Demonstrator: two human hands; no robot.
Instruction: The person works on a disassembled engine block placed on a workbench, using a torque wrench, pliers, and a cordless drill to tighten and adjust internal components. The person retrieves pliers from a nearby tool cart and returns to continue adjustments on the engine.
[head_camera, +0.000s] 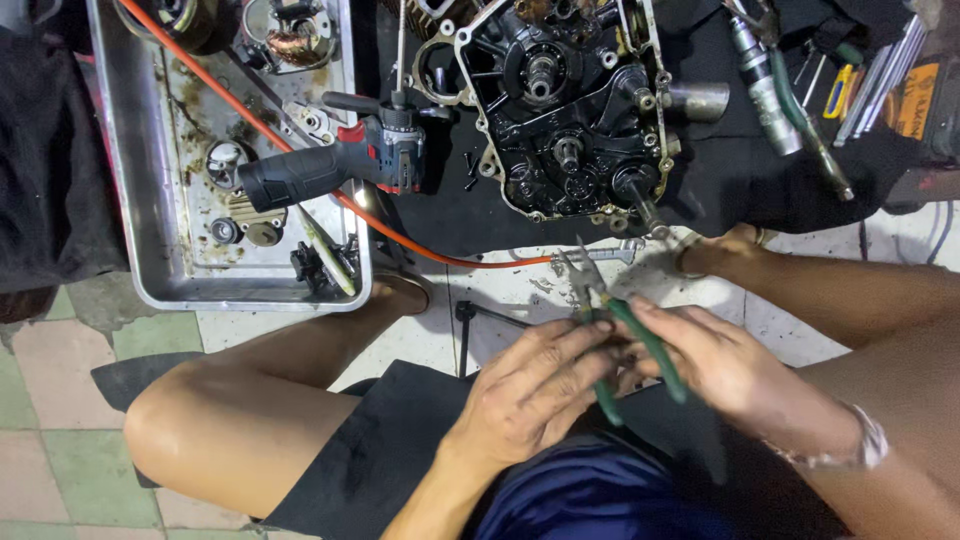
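Two hands, left (535, 385) and right (725, 365), meet fingers-curled, gripping green-handled pliers (615, 335) above the lap.

One label shows: an orange rectangular panel with dark print (914, 98) on the side of a dark box, far up and to the right of the fingers (640, 312), at the picture's right edge, just beyond a row of slim metal tools (885, 70). Its print is too small to make out. No screens or signs show.
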